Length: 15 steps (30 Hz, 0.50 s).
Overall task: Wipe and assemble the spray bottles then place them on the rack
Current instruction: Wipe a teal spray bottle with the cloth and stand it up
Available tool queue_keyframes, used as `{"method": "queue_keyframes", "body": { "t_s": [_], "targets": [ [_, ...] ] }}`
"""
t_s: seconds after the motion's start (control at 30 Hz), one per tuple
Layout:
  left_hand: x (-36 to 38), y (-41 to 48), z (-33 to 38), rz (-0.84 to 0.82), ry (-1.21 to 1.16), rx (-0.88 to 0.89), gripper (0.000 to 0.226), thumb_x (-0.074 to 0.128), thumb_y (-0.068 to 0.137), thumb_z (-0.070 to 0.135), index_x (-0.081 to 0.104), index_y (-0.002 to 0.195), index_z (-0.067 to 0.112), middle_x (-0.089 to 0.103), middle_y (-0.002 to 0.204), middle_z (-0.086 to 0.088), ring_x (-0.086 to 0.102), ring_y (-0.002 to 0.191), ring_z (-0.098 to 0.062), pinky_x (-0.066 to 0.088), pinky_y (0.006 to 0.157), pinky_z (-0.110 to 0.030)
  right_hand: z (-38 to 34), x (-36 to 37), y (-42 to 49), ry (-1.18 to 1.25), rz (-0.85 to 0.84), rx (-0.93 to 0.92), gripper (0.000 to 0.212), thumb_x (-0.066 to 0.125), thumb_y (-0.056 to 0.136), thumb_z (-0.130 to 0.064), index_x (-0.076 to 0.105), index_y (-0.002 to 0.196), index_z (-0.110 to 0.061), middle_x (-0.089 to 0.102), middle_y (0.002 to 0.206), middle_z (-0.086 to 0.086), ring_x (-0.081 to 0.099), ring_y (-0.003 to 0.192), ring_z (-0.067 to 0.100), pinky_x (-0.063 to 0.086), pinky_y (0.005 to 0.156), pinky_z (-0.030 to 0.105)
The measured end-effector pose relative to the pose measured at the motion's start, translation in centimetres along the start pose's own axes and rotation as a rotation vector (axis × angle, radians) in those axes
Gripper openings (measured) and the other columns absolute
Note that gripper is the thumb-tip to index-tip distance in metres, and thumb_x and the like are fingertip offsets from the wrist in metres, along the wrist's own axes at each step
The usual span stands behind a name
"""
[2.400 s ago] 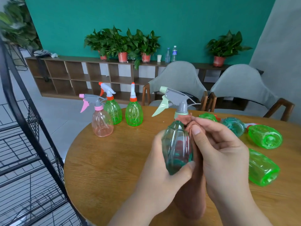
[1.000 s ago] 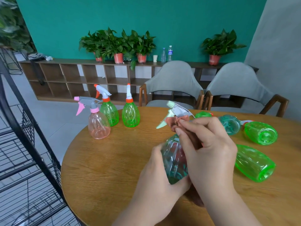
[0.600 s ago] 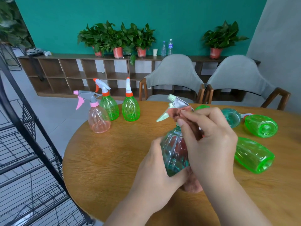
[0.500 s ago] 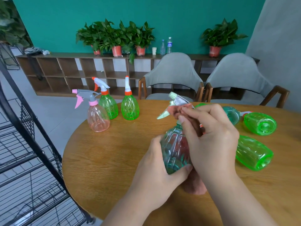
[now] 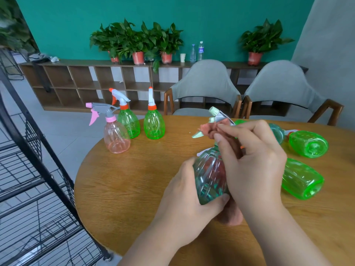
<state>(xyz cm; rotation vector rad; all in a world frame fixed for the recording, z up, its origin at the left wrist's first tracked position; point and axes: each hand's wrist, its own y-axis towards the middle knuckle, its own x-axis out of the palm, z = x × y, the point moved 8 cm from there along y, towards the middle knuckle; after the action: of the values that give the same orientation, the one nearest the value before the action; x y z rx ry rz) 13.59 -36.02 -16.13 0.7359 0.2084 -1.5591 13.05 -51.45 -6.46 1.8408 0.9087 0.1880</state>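
Holding one teal bottle [image 5: 209, 179], one cloth [image 5: 208, 131] — two hands [image 5: 184, 194] [image 5: 255, 164], three bottles [image 5: 116, 137] [image 5: 128, 123] [image 5: 154, 124] upright

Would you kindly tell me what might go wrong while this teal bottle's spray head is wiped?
The left hand grips the teal bottle only low on its body, so the cloth rubbing the spray head might tip it loose. Two green bottles lie on their sides near the right hand; a nudge might roll them.

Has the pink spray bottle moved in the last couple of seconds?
No. The pink spray bottle keeps its spot by the table edge, just front-left of the same upright green bottle.
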Motion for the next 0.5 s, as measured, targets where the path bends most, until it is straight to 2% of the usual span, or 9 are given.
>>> {"method": "queue_keyframes", "body": {
  "t_s": [0.07,0.13,0.27,0.37,0.5],
  "targets": [
    [0.0,0.1,0.2,-0.008,0.004,0.012,0.091,0.084,0.078,0.066,0.028,0.149,0.054,0.056,0.137,0.032,0.055,0.129,0.005,0.052,0.107,-0.031,0.3,-0.5,0.1,-0.022,0.048,0.014,0.019,0.083,0.096,-0.015,0.083,0.114,-0.009,0.063,0.099,-0.004,0.059,0.09,0.006,0.042,0.087,0.006],
    [0.0,0.2,0.3,-0.01,0.0,0.022,0.091,0.085,0.079,0.065,0.028,0.149,0.054,0.056,0.138,0.032,0.055,0.13,0.005,0.051,0.108,-0.031,0.4,-0.6,-0.1,-0.027,0.074,0.026,0.019,0.082,0.096,-0.015,0.082,0.114,-0.009,0.061,0.098,-0.005,0.055,0.087,0.0,0.039,0.085,0.004],
    [-0.1,0.2,0.5,-0.009,0.014,0.044,0.091,0.083,0.079,0.067,0.027,0.149,0.054,0.055,0.138,0.032,0.054,0.13,0.004,0.052,0.107,-0.031,0.4,-0.9,-0.2,0.001,0.118,0.054,0.018,0.08,0.099,-0.016,0.082,0.116,-0.01,0.062,0.098,-0.001,0.056,0.087,-0.004,0.04,0.083,0.006],
    [-0.2,0.2,0.7,-0.009,0.056,0.076,0.092,0.083,0.08,0.066,0.02,0.147,0.061,0.051,0.14,0.034,0.052,0.132,0.004,0.05,0.109,-0.03,0.8,-1.3,0.0,0.019,0.151,0.093,0.018,0.077,0.101,-0.018,0.081,0.117,-0.012,0.063,0.098,0.0,0.058,0.087,-0.003,0.042,0.08,0.009],
    [-0.4,0.2,0.3,0.012,0.098,0.067,0.094,0.079,0.079,0.07,0.023,0.153,0.05,0.05,0.141,0.03,0.052,0.131,-0.001,0.051,0.107,-0.034,-0.4,-0.2,-0.5,-0.02,0.057,0.007,0.019,0.082,0.096,-0.014,0.083,0.114,-0.01,0.063,0.098,-0.002,0.058,0.088,0.004,0.042,0.084,0.008]
  ]
}}
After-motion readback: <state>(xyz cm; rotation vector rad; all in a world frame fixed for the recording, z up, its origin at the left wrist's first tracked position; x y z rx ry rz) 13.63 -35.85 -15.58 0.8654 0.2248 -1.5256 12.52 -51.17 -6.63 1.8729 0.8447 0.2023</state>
